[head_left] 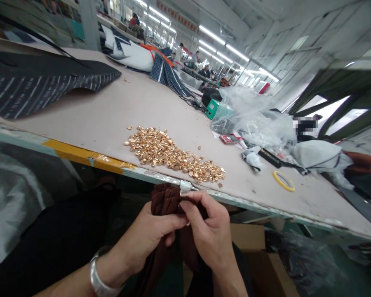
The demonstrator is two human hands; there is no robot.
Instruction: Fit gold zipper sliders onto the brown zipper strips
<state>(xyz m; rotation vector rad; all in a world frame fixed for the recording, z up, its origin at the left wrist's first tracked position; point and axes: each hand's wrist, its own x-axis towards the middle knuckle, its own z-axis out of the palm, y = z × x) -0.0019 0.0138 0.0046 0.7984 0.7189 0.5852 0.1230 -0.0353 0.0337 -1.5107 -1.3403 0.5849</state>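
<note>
A stack of dark brown fabric strips (165, 200) is gathered in my left hand (156, 227), its thumb pressed across them just below the table's front edge. My right hand (208, 222) pinches one brown strip at its end, close beside the left thumb. The lower part of the strips hangs down below my hands. Whether a small metal piece sits between the right fingertips cannot be made out. Right beyond my hands, a long pile of small gold metal pieces (173, 154) lies along the near edge of the table (95, 111).
Striped dark fabric (49, 90) covers the table's left end. To the right lie a yellow tape roll (283, 181), a red box (229, 139), clear plastic bags (253, 113) and a green device (214, 109). Under the table stands a cardboard box (266, 264). Other people are far back.
</note>
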